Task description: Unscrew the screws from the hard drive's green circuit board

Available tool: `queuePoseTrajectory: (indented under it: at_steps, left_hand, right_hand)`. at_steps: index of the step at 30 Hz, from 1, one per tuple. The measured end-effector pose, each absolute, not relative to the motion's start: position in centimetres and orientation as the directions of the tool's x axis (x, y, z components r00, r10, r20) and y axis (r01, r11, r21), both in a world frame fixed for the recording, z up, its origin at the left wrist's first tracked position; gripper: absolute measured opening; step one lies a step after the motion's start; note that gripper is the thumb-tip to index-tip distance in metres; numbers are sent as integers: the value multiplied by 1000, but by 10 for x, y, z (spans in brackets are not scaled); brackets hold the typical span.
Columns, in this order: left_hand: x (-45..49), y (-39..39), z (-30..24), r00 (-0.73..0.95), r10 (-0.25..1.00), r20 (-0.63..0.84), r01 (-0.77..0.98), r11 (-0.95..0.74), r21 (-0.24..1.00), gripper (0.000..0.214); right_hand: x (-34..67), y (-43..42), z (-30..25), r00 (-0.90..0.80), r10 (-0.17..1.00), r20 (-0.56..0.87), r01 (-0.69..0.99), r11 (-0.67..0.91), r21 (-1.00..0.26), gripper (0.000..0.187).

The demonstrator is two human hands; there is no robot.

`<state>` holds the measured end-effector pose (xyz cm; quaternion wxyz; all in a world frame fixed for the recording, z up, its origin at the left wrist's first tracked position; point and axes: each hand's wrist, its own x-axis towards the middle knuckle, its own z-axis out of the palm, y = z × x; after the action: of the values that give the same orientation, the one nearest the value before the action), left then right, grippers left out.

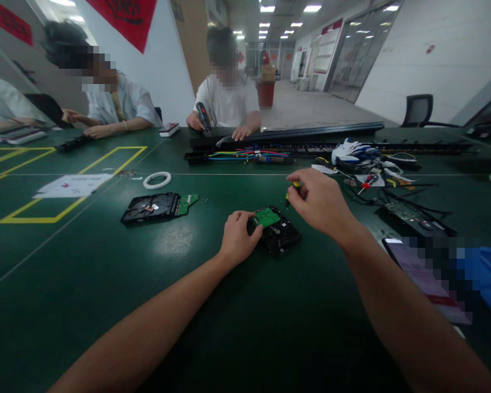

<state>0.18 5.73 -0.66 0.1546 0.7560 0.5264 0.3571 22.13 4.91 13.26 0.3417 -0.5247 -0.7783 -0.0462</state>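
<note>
A black hard drive [284, 234] with a green circuit board [267, 217] lies on the green table in front of me. My left hand [239, 234] grips the drive's left side, its thumb and fingers around the near and far edges. In my right hand [317, 199] is a screwdriver [288, 198] with a yellow and black handle. Its shaft points down to the drive beside the board; whether the tip sits in a screw is too small to tell. A second hard drive [151, 208] lies to the left, with a green board [187, 203] sticking out at its end.
A white ring [157, 180] and a paper sheet [71, 185] lie left. Across the table, a person holds a power drill [203, 115] by a long black housing with coloured wires [237, 155]. Gloves [354, 152], cables, a red screwdriver [368, 183] and a phone [423, 273] are right.
</note>
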Motion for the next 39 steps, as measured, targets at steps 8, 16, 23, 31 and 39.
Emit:
queuePoseTrajectory:
  at_steps: [8, 16, 23, 31, 39]
  left_hand:
    - [2, 57, -6, 198, 911, 362, 701, -390, 598, 31]
    - [2, 57, -6, 191, 913, 361, 695, -385, 607, 32]
    - [1, 58, -8, 195, 913, 357, 695, -386, 607, 33]
    - [1, 58, -8, 199, 912, 359, 696, -389, 604, 33]
    - [2, 58, -7, 193, 913, 359, 698, -385, 604, 32]
  right_hand:
    - [219, 47, 133, -206, 784, 586, 819, 466, -335, 17]
    - [221, 47, 137, -265, 793, 548, 823, 483, -301, 12]
    - [221, 48, 134, -226, 796, 562, 833, 457, -313, 19]
    - [219, 48, 137, -267, 791, 550, 806, 496, -322, 12]
    - [222, 50, 133, -261, 791, 554, 811, 491, -319, 22]
